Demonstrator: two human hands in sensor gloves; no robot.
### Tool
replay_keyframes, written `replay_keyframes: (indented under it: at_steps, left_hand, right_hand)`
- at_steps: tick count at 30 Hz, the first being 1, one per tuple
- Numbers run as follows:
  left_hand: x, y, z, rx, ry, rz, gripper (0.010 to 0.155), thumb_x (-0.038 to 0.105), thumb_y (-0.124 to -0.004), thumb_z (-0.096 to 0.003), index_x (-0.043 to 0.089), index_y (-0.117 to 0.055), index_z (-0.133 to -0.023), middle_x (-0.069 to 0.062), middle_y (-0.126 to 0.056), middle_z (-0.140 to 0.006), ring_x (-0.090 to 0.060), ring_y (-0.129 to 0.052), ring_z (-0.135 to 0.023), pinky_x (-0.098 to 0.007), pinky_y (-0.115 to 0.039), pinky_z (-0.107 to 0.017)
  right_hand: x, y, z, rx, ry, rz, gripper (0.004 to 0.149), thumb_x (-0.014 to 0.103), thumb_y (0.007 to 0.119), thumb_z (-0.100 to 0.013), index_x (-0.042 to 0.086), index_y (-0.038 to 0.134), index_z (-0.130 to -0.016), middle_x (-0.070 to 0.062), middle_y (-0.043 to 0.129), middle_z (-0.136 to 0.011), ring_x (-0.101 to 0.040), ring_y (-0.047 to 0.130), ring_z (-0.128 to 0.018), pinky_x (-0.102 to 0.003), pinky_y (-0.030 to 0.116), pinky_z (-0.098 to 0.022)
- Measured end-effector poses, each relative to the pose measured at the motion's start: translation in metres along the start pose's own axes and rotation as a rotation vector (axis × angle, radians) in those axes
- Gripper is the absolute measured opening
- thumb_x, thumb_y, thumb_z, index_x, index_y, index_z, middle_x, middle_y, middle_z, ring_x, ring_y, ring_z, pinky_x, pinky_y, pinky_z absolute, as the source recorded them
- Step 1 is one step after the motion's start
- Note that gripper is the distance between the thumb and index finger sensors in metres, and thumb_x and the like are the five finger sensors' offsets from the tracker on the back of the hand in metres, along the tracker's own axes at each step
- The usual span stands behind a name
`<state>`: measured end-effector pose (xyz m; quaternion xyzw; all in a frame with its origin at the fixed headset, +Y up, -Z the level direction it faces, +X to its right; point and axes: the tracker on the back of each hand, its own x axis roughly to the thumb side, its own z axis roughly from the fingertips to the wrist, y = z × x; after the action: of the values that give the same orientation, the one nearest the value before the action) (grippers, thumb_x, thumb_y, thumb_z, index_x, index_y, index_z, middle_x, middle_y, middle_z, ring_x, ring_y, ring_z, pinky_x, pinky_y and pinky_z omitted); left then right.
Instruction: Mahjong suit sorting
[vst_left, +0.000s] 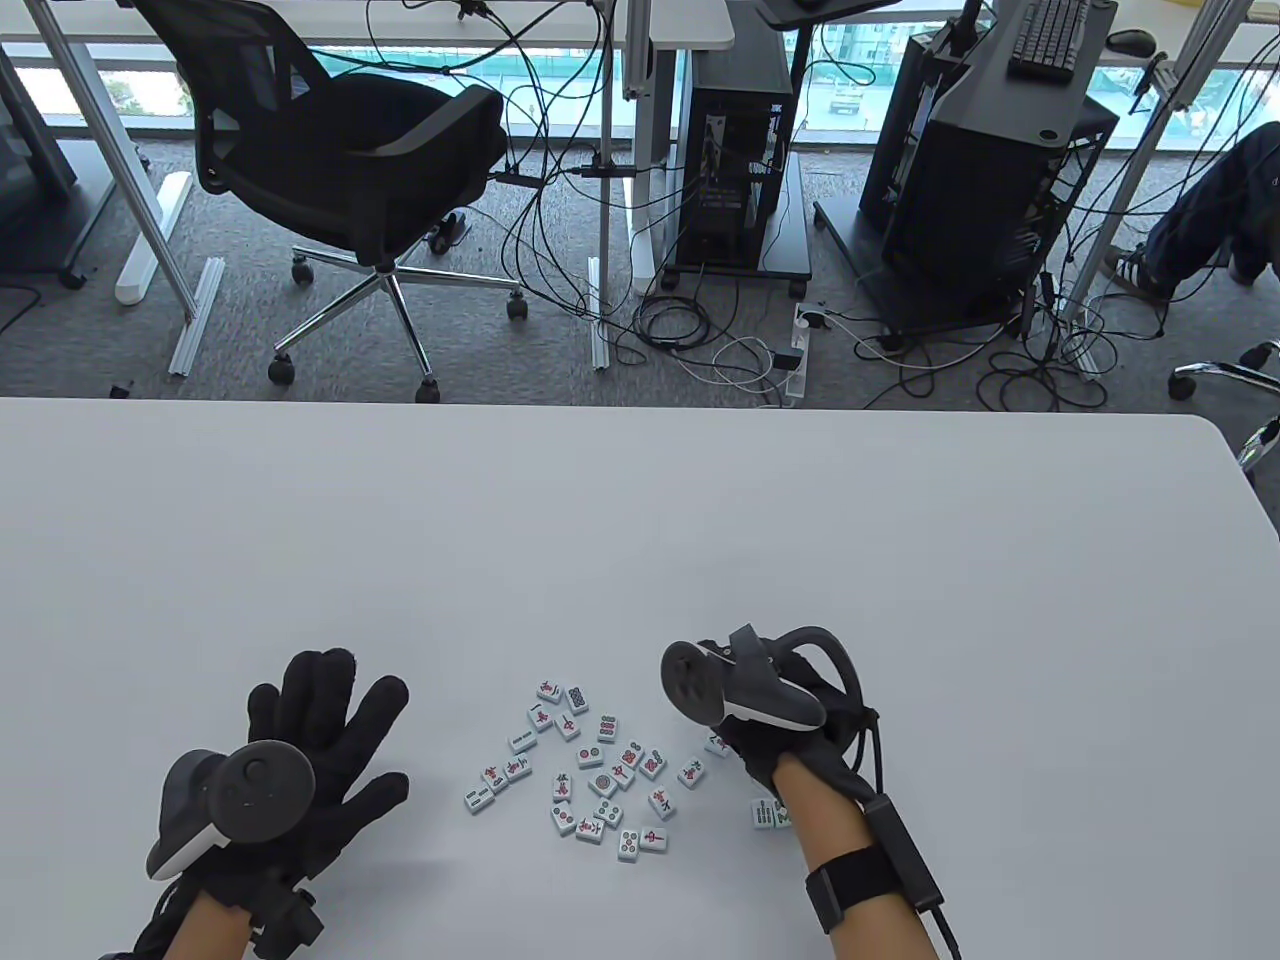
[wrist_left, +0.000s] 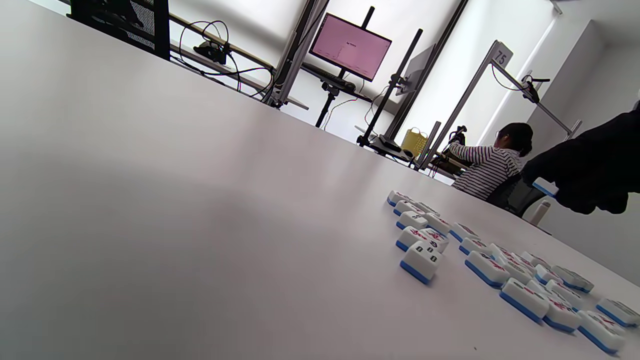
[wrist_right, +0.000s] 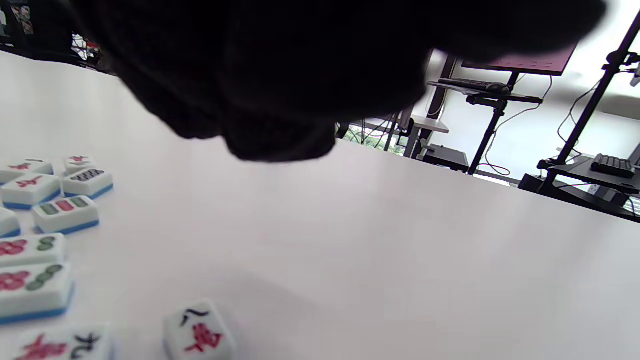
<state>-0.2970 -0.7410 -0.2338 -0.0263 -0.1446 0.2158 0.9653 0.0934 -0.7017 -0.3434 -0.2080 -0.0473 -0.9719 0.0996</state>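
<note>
Table view: left hand (vst_left: 300, 760) flat on the table (vst_left: 640, 520), fingers spread and straight, holding nothing, left of the tiles (vst_left: 590, 765). Right hand (vst_left: 790, 745) raised at the cluster's right edge, fingers curled; left wrist view shows a blue-backed tile (wrist_left: 544, 187) pinched in them. Two tiles (vst_left: 770, 812) apart beside the right wrist. Tiles face up, red and green marks, characters too small to read. Number "75" on a frame tag (wrist_left: 502, 58) behind.

White mahjong tiles (vst_left: 590, 757), blue-backed, red and green marks; black-gloved hands (vst_left: 330, 740).
</note>
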Motion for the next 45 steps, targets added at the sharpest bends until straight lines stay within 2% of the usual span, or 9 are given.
replay_keyframes:
  at_steps: [6, 11, 18, 20, 24, 32, 36, 40, 45]
  left_hand:
    - [0.0, 0.001, 0.0, 0.0, 0.009, 0.001, 0.079, 0.075, -0.055, -0.0438, 0.048, -0.021, -0.11, 0.02, 0.016, -0.109, -0.013, 0.021, -0.105, -0.053, 0.01, -0.072]
    - [0.0, 0.002, 0.0, 0.005, 0.012, 0.006, 0.079, 0.075, -0.055, -0.0439, 0.048, -0.021, -0.11, 0.02, 0.015, -0.109, -0.013, 0.021, -0.105, -0.053, 0.01, -0.072]
    - [0.0, 0.002, 0.0, 0.009, 0.014, 0.009, 0.079, 0.075, -0.055, -0.044, 0.048, -0.021, -0.11, 0.02, 0.015, -0.109, -0.013, 0.021, -0.105, -0.053, 0.011, -0.072]
    - [-0.001, 0.002, 0.0, 0.01, 0.014, 0.01, 0.079, 0.075, -0.055, -0.0439, 0.048, -0.021, -0.11, 0.02, 0.015, -0.109, -0.013, 0.021, -0.105, -0.053, 0.011, -0.072]
    - [0.0, 0.002, 0.0, 0.009, 0.01, 0.008, 0.079, 0.075, -0.055, -0.044, 0.048, -0.021, -0.11, 0.02, 0.015, -0.109, -0.013, 0.021, -0.105, -0.053, 0.011, -0.072]
    - [0.001, 0.002, 0.0, 0.007, 0.005, 0.003, 0.079, 0.075, -0.055, -0.0439, 0.048, -0.021, -0.11, 0.02, 0.016, -0.109, -0.013, 0.021, -0.105, -0.053, 0.011, -0.072]
    - [0.0, 0.002, 0.001, 0.01, 0.003, 0.006, 0.079, 0.075, -0.055, -0.0439, 0.048, -0.021, -0.11, 0.02, 0.016, -0.109, -0.013, 0.021, -0.105, -0.053, 0.011, -0.072]
    - [0.0, 0.003, 0.001, 0.014, 0.001, 0.009, 0.079, 0.075, -0.055, -0.0438, 0.048, -0.021, -0.11, 0.02, 0.016, -0.109, -0.013, 0.021, -0.105, -0.053, 0.011, -0.072]
    - [0.0, 0.003, 0.001, 0.019, -0.001, 0.017, 0.079, 0.075, -0.055, -0.044, 0.048, -0.021, -0.11, 0.02, 0.016, -0.109, -0.013, 0.021, -0.105, -0.053, 0.011, -0.072]
  right_hand:
    - [-0.019, 0.041, -0.009, 0.103, 0.072, 0.041, 0.057, 0.035, 0.088, -0.036, 0.012, 0.078, -0.087, 0.0, 0.098, -0.046, -0.01, 0.092, -0.017, -0.029, 0.085, -0.017]
    - [-0.018, 0.056, -0.013, 0.142, 0.071, 0.059, 0.055, 0.035, 0.088, -0.036, 0.014, 0.08, -0.086, 0.0, 0.098, -0.047, -0.01, 0.092, -0.018, -0.029, 0.085, -0.017]
    - [-0.012, 0.062, -0.015, 0.171, 0.058, 0.129, 0.054, 0.034, 0.086, -0.038, 0.013, 0.078, -0.087, 0.0, 0.098, -0.047, -0.01, 0.092, -0.018, -0.029, 0.085, -0.017]
    - [-0.012, 0.06, -0.014, 0.198, 0.076, 0.138, 0.056, 0.034, 0.086, -0.039, 0.014, 0.076, -0.09, -0.001, 0.098, -0.049, -0.011, 0.092, -0.02, -0.03, 0.085, -0.019]
    - [-0.005, 0.044, -0.012, 0.145, 0.078, 0.112, 0.06, 0.035, 0.085, -0.038, 0.014, 0.072, -0.093, -0.002, 0.098, -0.051, -0.011, 0.093, -0.021, -0.031, 0.085, -0.019]
    - [0.061, 0.008, -0.023, -0.1, -0.059, -0.059, 0.054, 0.037, 0.084, -0.039, 0.015, 0.079, -0.087, -0.002, 0.098, -0.047, -0.012, 0.092, -0.018, -0.031, 0.084, -0.017]
    - [0.108, 0.0, -0.033, -0.232, -0.152, -0.051, 0.043, 0.038, 0.084, -0.038, 0.014, 0.089, -0.073, 0.002, 0.098, -0.035, -0.009, 0.089, -0.009, -0.029, 0.082, -0.011]
    - [0.147, 0.002, -0.045, -0.19, -0.159, 0.025, 0.041, 0.042, 0.084, -0.036, 0.014, 0.091, -0.065, 0.004, 0.097, -0.03, -0.008, 0.087, -0.005, -0.029, 0.082, -0.008]
    - [0.174, 0.009, -0.056, -0.152, -0.15, 0.148, 0.041, 0.044, 0.084, -0.036, 0.014, 0.092, -0.062, 0.004, 0.097, -0.027, -0.007, 0.086, -0.003, -0.028, 0.081, -0.006]
